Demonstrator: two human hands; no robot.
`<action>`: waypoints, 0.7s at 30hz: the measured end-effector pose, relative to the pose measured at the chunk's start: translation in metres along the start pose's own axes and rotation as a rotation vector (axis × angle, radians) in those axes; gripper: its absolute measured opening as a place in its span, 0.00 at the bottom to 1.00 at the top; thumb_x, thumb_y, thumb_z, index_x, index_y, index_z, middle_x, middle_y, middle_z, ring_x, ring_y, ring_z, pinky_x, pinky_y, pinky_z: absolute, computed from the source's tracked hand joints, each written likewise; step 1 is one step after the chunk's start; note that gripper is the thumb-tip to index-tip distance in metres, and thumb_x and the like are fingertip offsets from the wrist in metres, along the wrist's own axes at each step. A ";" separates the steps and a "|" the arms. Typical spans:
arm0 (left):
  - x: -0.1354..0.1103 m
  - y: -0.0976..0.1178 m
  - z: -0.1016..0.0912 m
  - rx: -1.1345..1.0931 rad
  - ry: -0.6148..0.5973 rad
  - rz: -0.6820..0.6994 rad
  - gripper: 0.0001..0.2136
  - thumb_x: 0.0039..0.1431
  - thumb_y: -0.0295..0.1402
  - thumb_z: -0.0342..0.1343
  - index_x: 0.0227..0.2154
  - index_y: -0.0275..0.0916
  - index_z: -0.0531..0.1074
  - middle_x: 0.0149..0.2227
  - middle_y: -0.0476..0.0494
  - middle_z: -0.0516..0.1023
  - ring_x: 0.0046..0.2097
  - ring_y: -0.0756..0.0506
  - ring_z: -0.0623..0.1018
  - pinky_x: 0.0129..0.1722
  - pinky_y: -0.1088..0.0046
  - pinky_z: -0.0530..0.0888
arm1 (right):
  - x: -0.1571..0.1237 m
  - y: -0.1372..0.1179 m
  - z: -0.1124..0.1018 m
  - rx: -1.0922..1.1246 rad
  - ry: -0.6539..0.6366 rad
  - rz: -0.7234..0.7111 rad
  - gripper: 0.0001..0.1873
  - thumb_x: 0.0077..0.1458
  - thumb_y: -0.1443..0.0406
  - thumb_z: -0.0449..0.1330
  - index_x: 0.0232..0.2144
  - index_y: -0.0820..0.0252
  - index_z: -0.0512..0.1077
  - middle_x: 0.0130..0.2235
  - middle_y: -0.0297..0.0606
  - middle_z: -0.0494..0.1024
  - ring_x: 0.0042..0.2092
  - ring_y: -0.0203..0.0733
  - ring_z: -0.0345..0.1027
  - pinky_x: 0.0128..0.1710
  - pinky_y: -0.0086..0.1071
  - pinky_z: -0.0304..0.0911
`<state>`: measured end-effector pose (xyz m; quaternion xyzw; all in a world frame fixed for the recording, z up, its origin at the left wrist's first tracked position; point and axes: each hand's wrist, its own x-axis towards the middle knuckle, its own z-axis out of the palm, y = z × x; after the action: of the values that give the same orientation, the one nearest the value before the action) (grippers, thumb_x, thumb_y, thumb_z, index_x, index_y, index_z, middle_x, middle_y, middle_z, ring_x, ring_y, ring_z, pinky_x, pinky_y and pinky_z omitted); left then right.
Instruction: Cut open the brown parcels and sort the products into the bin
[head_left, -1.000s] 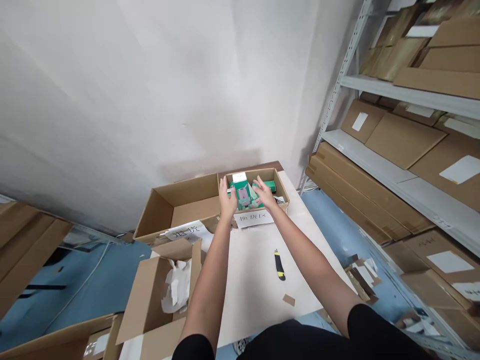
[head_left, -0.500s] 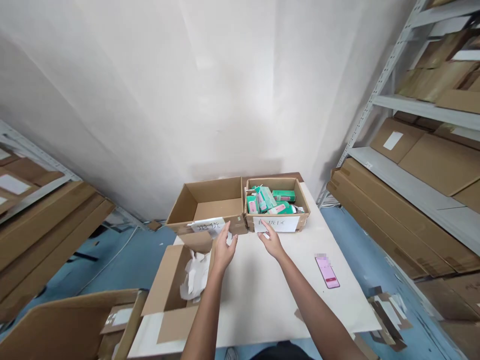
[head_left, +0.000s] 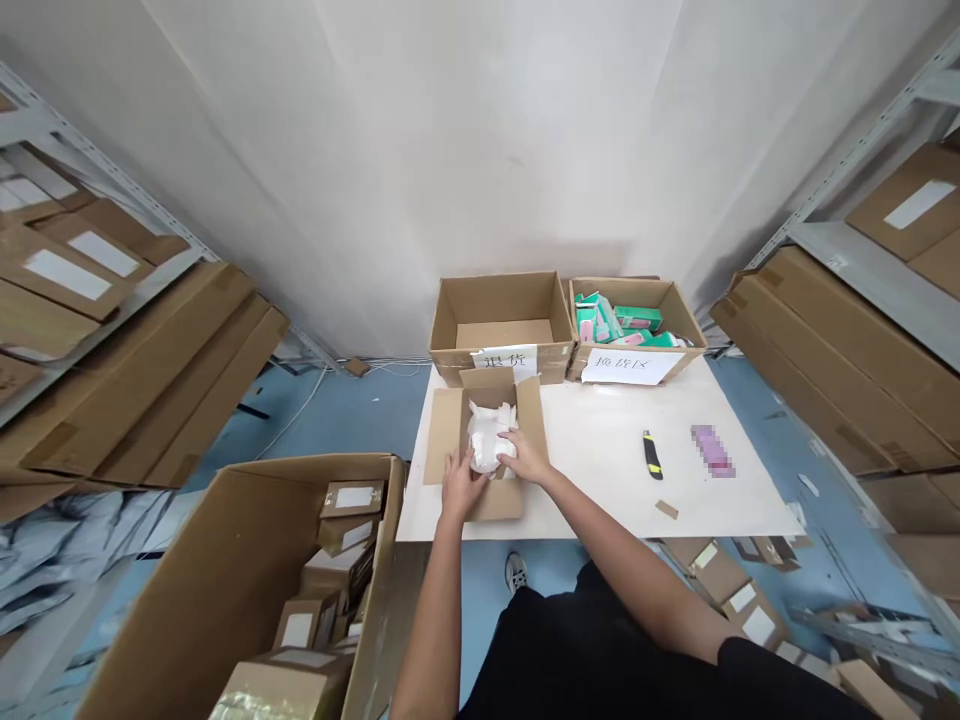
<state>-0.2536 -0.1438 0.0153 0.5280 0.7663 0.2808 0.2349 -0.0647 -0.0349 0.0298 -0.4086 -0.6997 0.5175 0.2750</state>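
An opened cardboard carton (head_left: 531, 410) lies at the table's front left, flaps spread. Inside it is a bundle in crumpled white wrapping (head_left: 489, 425); what the wrapping covers is hidden. My right hand (head_left: 527, 457) reaches over the carton's right side, its fingers bent against the bundle. At the near left corner my left hand (head_left: 463, 487) has its fingers curled at the carton's edge and the bundle's lower left side. Between my two hands, the bundle still sits down in the carton.
Behind stand a labelled box (head_left: 495, 300) and a labelled box of green packets (head_left: 637, 367). A box cutter (head_left: 652, 455), a cardboard scrap (head_left: 667, 509) and a phone (head_left: 712, 450) lie on the right of the table (head_left: 592, 440). A large bin (head_left: 300, 468) of parcels stands at the left.
My hands have come back from the labelled boxes into the opened carton and onto the white bundle. The view has tilted down and left, so the box cutter now shows.
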 end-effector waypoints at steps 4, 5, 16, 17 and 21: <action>-0.030 -0.030 0.002 0.078 -0.118 0.001 0.22 0.46 0.37 0.75 0.46 0.42 0.79 0.75 0.32 0.54 0.75 0.22 0.53 0.67 0.38 0.63 | -0.040 0.035 0.035 -0.316 -0.010 0.165 0.32 0.32 0.75 0.79 0.43 0.55 0.81 0.74 0.48 0.57 0.76 0.73 0.38 0.71 0.65 0.43; -0.035 -0.030 0.005 0.088 -0.105 0.017 0.16 0.50 0.35 0.72 0.43 0.43 0.80 0.76 0.34 0.54 0.75 0.23 0.54 0.66 0.38 0.65 | -0.050 0.042 0.036 -0.370 0.002 0.157 0.28 0.34 0.76 0.78 0.40 0.56 0.81 0.75 0.47 0.54 0.76 0.72 0.36 0.71 0.65 0.43; -0.038 0.070 0.033 0.182 0.142 0.417 0.07 0.65 0.35 0.60 0.38 0.45 0.83 0.71 0.39 0.65 0.72 0.28 0.61 0.66 0.42 0.65 | -0.127 0.035 -0.069 -0.632 0.428 -0.052 0.07 0.57 0.73 0.67 0.36 0.56 0.79 0.74 0.44 0.57 0.74 0.58 0.52 0.67 0.57 0.62; -0.035 0.089 0.035 0.189 0.143 0.473 0.07 0.66 0.36 0.59 0.38 0.45 0.83 0.71 0.38 0.65 0.72 0.29 0.61 0.65 0.43 0.65 | -0.137 0.030 -0.084 -0.678 0.489 -0.065 0.06 0.58 0.72 0.67 0.37 0.57 0.79 0.74 0.45 0.57 0.74 0.58 0.51 0.66 0.57 0.63; -0.028 0.175 0.055 0.184 0.125 0.682 0.08 0.67 0.38 0.59 0.38 0.46 0.84 0.71 0.39 0.65 0.72 0.29 0.61 0.65 0.45 0.64 | -0.187 0.011 -0.151 -0.792 0.724 -0.053 0.02 0.60 0.68 0.67 0.37 0.57 0.80 0.75 0.42 0.55 0.75 0.58 0.48 0.68 0.57 0.61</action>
<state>-0.0902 -0.1104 0.0956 0.7542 0.5808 0.3046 0.0321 0.1572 -0.1182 0.0736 -0.6157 -0.7117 0.0327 0.3365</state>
